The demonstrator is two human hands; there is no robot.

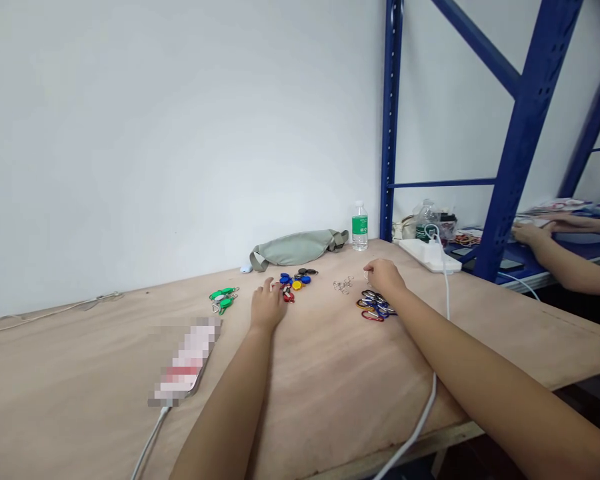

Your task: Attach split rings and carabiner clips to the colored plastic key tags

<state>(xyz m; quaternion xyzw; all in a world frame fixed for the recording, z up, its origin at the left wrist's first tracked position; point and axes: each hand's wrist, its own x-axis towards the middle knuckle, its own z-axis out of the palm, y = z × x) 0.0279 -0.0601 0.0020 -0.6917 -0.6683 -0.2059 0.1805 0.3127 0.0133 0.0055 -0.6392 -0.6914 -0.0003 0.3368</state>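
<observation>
From the near edge of the table (325, 380), both forearms reach forward, the left one slanting gently to the right, the right one running in long and low from the near right corner. A phone (190, 360), its screen blurred out, lies to the left of the left forearm. Carabiners (373, 307) in several colours sit heaped just beside the right wrist. The left hand (269, 307) rests palm down, fingers loosely parted and slightly bent, at the left edge of a cluster of blue, yellow, red and black reels (295, 281); whether they touch the nearest reel I cannot tell. Green reels (223, 300) lie farther left. The right hand (387, 277) arches inward at the wrist, fingers curled, thumb and forefinger pinched on what looks like a small metal ring (366, 274). Loose rings (343, 285) lie between the hands. Beyond, near the wall, are a grey-green waist bag (300, 249) and, right of it, an upright bottle (360, 230).
</observation>
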